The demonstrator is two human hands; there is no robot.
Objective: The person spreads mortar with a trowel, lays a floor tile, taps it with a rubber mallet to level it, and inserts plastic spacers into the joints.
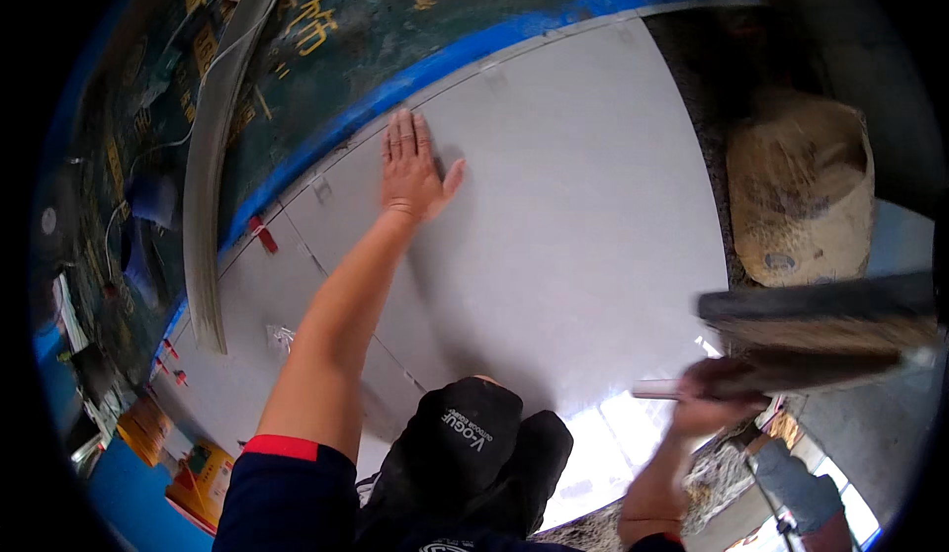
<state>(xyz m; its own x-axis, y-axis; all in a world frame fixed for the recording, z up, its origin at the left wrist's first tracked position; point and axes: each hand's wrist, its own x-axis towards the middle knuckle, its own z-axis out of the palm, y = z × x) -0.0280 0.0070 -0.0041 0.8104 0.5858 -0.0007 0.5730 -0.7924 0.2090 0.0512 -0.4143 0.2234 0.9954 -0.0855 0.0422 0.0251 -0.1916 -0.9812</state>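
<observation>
My left hand (405,167) lies open on a large light grey floor tile (573,176), fingers stretched toward its upper edge. At lower right, my right hand (707,404), smeared by motion, grips a pale handle (652,390). A blurred long dark-and-tan object (816,320) lies just beyond it; whether it joins the handle is unclear. Small red tile levelers (264,235) stand along the joints at left. My dark-clad knees (474,453) rest near the tile's lower part.
Blue tape (445,63) borders a green printed sheet (326,3) with a long grey strip (213,117). A brown paper bag (796,186) sits at right, a yellow bucket (203,478) at lower left. An unclear grey-and-red object (806,508) is at lower right.
</observation>
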